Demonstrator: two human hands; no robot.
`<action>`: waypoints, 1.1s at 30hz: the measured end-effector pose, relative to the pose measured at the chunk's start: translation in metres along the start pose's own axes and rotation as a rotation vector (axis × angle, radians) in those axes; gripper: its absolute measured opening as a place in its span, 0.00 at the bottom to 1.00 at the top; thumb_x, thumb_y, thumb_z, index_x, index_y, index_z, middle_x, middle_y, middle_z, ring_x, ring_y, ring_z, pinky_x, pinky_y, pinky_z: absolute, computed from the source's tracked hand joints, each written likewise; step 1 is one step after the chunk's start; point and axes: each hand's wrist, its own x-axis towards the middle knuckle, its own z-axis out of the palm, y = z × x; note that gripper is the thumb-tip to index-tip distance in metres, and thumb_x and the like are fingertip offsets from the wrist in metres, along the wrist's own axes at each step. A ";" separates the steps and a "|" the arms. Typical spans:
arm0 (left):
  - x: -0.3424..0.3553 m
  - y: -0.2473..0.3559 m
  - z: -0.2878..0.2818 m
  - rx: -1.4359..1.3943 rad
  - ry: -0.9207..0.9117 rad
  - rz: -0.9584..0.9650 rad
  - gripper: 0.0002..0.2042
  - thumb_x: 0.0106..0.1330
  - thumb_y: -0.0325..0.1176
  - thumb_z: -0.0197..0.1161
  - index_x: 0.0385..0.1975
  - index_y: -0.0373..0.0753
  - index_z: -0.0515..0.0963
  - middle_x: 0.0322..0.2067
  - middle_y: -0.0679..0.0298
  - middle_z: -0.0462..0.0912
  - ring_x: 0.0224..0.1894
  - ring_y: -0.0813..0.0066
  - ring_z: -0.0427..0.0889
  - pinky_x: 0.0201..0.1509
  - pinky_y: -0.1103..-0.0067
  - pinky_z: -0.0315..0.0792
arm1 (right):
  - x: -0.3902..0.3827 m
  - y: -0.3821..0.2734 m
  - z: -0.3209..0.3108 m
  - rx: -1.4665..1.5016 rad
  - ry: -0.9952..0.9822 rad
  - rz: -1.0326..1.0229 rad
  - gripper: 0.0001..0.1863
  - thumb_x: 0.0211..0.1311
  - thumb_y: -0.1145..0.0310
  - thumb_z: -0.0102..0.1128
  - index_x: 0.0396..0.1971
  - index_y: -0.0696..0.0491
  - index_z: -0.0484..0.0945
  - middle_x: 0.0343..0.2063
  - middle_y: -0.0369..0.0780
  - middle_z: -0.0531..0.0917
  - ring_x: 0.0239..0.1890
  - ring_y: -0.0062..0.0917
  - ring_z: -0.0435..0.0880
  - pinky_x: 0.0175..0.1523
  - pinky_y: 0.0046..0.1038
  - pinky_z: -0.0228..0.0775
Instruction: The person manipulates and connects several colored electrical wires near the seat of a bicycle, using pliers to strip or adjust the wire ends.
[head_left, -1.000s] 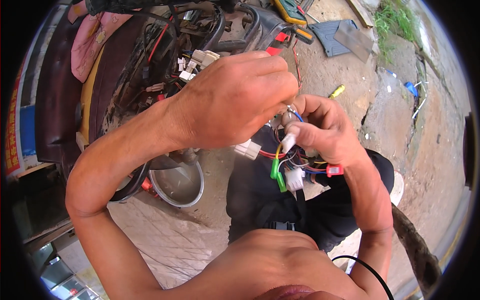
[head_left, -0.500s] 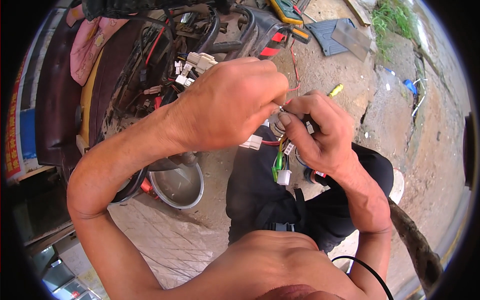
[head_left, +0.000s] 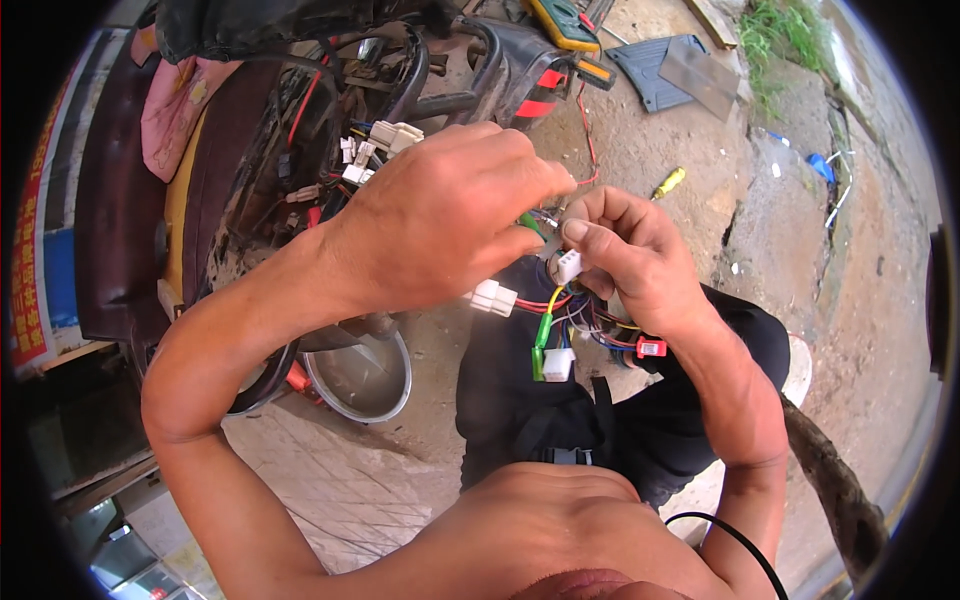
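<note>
My left hand (head_left: 450,210) is closed, with a green-sleeved wire end (head_left: 531,226) showing at its thumb tip. A bare metal tip sticks out from that sleeve toward my right hand (head_left: 640,250). The right thumb and forefinger are pressed together; what lies between them is hidden. Just under that thumb, touching the fingers, is a small white plug (head_left: 568,265). Below hang the coloured wires of a harness, with a larger white connector (head_left: 491,298), a green-sleeved joint (head_left: 541,345), a white block connector (head_left: 558,365) and a red connector (head_left: 651,347).
An opened vehicle frame (head_left: 440,100) with more white connectors (head_left: 395,136) stands at the left. A metal basin (head_left: 358,375) sits below it. A multimeter (head_left: 565,25), a yellow-handled tool (head_left: 670,182) and a dark mat (head_left: 655,75) lie beyond my hands.
My fingertips have moved slightly apart, baring the green sleeve and metal tip. The small white plug has come up against my right fingers, and the red connector now shows fully.
</note>
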 end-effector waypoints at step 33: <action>-0.008 -0.003 0.002 0.191 0.008 0.238 0.06 0.56 0.26 0.67 0.32 0.35 0.78 0.29 0.59 0.74 0.33 0.56 0.76 0.42 0.66 0.72 | -0.004 0.000 0.013 -0.247 0.045 -0.113 0.13 0.75 0.63 0.60 0.33 0.56 0.80 0.23 0.28 0.75 0.25 0.13 0.71 0.30 0.22 0.61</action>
